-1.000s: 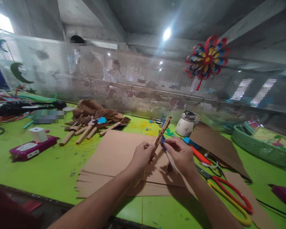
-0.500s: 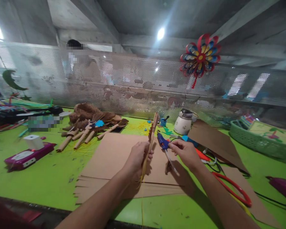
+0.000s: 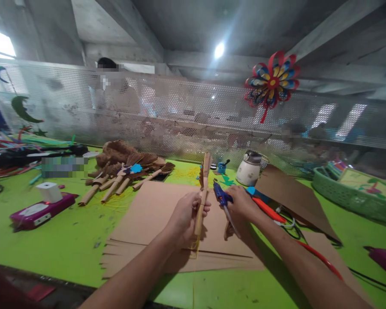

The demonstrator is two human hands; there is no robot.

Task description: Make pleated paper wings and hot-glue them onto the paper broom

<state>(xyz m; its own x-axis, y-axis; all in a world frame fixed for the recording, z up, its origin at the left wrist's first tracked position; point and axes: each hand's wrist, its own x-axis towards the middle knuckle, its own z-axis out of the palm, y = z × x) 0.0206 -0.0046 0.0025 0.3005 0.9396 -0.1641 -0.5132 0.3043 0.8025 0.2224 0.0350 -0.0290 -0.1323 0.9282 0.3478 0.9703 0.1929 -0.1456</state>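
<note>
My left hand (image 3: 187,215) is wrapped round a rolled brown paper piece (image 3: 206,180), held nearly upright, with a fringed edge on its left side. Yellow strands (image 3: 195,249) trail from its lower end. Just to the right, my right hand (image 3: 239,201) grips a blue hot glue gun (image 3: 221,195), a pale glue stick hanging from its back. The gun's nozzle points up and away, apart from the paper roll. Beneath both hands lies a stack of brown paper sheets (image 3: 157,201) on the green table (image 3: 83,244).
Several rolled paper pieces with fringes (image 3: 120,182) lie at the back left. A purple power strip (image 3: 41,212) with a white plug sits nearer. Behind the glue gun stand a white jar (image 3: 249,168) and a green basket (image 3: 347,193). A mesh partition (image 3: 180,111) closes the back; a person stands beyond it.
The paper roll has been turned so its tube side faces me. My right hand has shifted its hold on the glue gun, its wrist now lower and more over the handle.
</note>
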